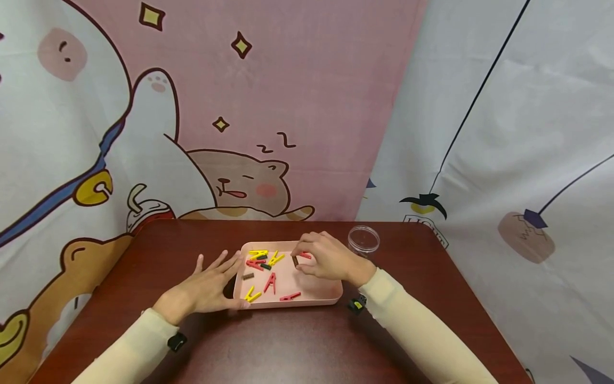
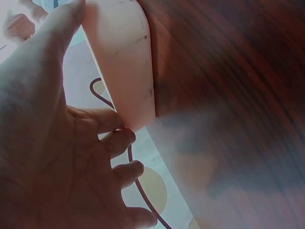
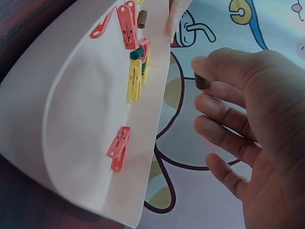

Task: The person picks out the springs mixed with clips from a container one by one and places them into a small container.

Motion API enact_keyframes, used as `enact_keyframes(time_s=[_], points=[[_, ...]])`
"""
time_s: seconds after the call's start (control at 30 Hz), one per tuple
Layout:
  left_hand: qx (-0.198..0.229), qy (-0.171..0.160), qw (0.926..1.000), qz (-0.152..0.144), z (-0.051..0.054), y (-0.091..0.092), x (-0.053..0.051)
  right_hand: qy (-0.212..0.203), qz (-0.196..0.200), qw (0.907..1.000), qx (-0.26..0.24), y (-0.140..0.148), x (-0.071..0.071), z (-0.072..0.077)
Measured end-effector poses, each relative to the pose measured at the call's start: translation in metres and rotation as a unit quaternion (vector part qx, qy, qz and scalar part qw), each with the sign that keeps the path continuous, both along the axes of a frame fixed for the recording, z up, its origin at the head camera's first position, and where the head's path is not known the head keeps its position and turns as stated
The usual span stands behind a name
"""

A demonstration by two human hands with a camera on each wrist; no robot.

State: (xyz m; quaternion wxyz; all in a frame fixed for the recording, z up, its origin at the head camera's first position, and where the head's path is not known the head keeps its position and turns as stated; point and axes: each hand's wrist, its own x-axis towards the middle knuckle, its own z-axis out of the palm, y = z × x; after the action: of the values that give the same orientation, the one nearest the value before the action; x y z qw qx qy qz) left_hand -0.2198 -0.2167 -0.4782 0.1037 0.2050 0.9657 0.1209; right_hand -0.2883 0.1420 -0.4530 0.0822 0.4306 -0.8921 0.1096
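A pink tray point(image 1: 312, 298) holds red clothespins point(image 1: 271, 282), yellow clothespins point(image 1: 275, 258), small dark green pieces and a brown spring-like coil point(image 1: 248, 276). My right hand point(image 1: 331, 258) is above the tray's right part, pinching a second brown coil point(image 3: 202, 82) between thumb and index finger; its other fingers are loosely bent. With fingers spread, my left hand point(image 1: 206, 288) rests against the tray's left side, thumb at the near left corner. In the left wrist view, the left fingers point(image 2: 126, 138) touch the tray's outer wall point(image 2: 126, 62).
A clear round container point(image 1: 363, 240) stands behind the right forearm, just right of the tray. The dark red-brown table point(image 1: 297, 346) ends at a cloth backdrop with cartoon animals point(image 1: 249, 184).
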Motion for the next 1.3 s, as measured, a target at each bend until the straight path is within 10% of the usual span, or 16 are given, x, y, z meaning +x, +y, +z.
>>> enact_keyframes(time_s=[1.3], points=[[0.002, -0.002, 1.0, 0.005, -0.002, 0.0, 0.0, 0.024, -0.027, 0.9961, -0.081, 0.05, 0.006, 0.009]])
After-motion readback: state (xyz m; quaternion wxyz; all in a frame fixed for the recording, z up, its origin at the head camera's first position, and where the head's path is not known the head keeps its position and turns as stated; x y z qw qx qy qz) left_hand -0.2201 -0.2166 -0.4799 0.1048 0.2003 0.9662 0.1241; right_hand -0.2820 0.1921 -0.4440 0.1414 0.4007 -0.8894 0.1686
